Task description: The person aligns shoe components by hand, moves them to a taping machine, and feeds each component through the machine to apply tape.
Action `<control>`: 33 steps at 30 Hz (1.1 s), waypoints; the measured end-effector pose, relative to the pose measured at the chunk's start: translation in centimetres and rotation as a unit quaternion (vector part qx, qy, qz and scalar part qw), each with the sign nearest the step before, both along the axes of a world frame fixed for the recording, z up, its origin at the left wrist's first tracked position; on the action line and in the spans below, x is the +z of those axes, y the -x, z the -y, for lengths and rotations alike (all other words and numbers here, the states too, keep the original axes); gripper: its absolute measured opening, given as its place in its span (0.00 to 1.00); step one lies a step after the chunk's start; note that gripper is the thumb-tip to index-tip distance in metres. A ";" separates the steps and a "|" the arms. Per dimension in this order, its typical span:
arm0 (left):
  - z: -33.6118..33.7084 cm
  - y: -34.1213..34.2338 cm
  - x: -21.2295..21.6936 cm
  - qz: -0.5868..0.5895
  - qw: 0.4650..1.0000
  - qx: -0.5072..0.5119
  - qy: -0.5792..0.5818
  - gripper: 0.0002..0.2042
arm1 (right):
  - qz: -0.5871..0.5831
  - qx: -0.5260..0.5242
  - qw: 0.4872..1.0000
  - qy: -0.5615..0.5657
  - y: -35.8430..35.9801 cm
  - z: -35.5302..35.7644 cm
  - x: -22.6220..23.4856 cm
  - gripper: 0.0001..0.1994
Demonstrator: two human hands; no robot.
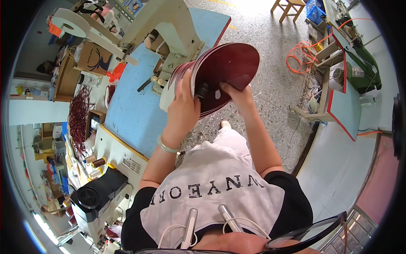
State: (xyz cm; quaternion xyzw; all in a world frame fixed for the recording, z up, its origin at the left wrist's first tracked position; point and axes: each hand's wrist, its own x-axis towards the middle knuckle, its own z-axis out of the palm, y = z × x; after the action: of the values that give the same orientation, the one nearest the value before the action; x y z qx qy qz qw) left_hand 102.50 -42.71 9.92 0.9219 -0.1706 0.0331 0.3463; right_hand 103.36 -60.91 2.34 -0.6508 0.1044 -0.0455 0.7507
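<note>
Between my hands, a bent stack of dark red, leather-like sheets with pale edges curves into an open, funnel-like shape. My left hand closes on its left side, fingers wrapped along the layered edges. On the right, my right hand pinches the lower rim, thumb on the red inner face and other fingers hidden behind. A short black cylinder shows against the red face beside my left fingers; whether it is held or part of the machine, I cannot tell. Just behind the stack stands a cream-coloured machine.
A blue-topped table lies to the left, with a dark bar on it. Dark red strips hang farther left, near a sewing machine. At right are a green machine and an orange hose. A wooden stool stands far off.
</note>
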 end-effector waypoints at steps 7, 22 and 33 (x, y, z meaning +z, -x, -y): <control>-1.2 0.1 -1.3 -0.018 0.999 0.007 -0.048 0.40 | -0.012 0.040 0.998 -0.052 1.2 -0.3 -1.3 0.17; -1.3 -3.8 -5.5 0.020 0.997 0.069 0.036 0.28 | -0.050 0.025 0.991 -0.118 -1.5 -2.3 -4.2 0.20; -3.7 -4.5 -7.5 -0.084 0.958 0.092 0.257 0.29 | -0.151 0.380 0.881 0.237 -1.0 2.2 0.8 0.17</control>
State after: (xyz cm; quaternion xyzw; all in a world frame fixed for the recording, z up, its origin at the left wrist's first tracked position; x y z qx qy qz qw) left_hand 107.01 -39.04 2.41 0.8133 -0.0409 0.0299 0.5797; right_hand 104.32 -63.09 3.17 -0.7978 -0.0528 0.3187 0.5091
